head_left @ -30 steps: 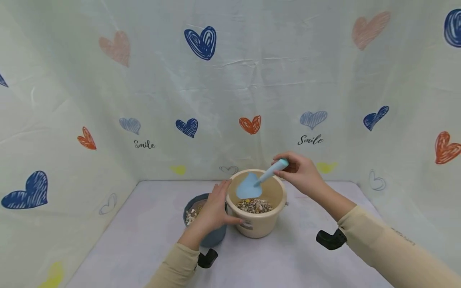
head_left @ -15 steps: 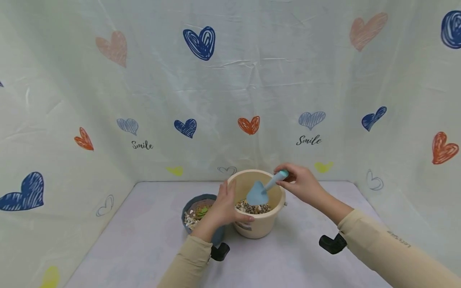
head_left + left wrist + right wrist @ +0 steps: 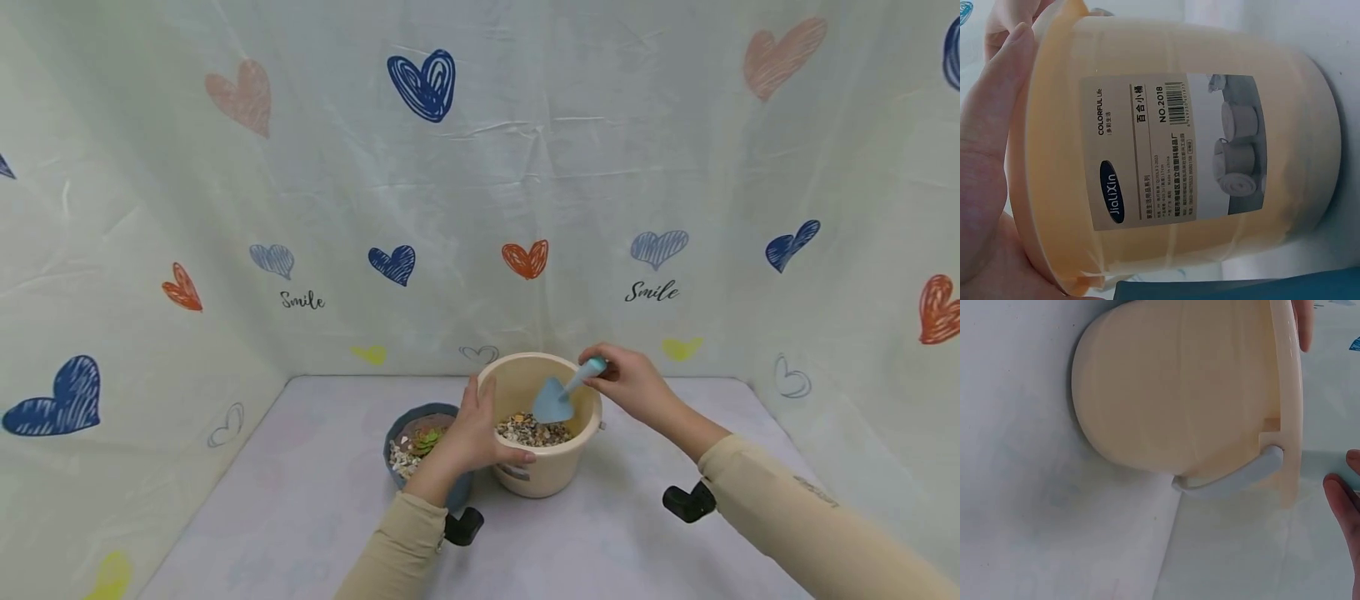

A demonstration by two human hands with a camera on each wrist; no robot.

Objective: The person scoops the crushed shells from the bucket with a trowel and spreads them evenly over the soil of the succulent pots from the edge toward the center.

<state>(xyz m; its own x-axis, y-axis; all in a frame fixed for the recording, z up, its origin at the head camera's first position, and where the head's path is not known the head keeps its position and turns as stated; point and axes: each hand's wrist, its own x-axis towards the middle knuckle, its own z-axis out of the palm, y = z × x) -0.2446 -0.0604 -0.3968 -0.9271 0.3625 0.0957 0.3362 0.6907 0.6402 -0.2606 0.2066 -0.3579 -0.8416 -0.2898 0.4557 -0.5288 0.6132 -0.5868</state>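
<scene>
A cream bucket (image 3: 546,471) stands on the table with mixed gravel (image 3: 525,429) in it. My left hand (image 3: 472,433) rests on its left and front rim, fingers spread and thumb stretched along the front. In the left wrist view, that hand lies over the rim above the bucket's printed label (image 3: 1175,150). My right hand (image 3: 626,379) pinches the handle of a small light-blue hand trowel (image 3: 553,402), tilted with its blade down inside the bucket, over the gravel. The right wrist view shows the right fingertips (image 3: 1341,494) beyond the rim; the blade is hidden there.
A blue-grey pot (image 3: 395,468) stands close at the bucket's left, partly behind my left forearm. It holds a green succulent (image 3: 427,440) and pale pebbles (image 3: 401,460). The bucket's grey handle (image 3: 1235,481) hangs down its side. A heart-printed curtain (image 3: 465,183) surrounds the white table (image 3: 300,492).
The trowel and my right hand have come down and slightly right, lowering the blade into the bucket. My left hand has shifted right along the rim, uncovering the succulent.
</scene>
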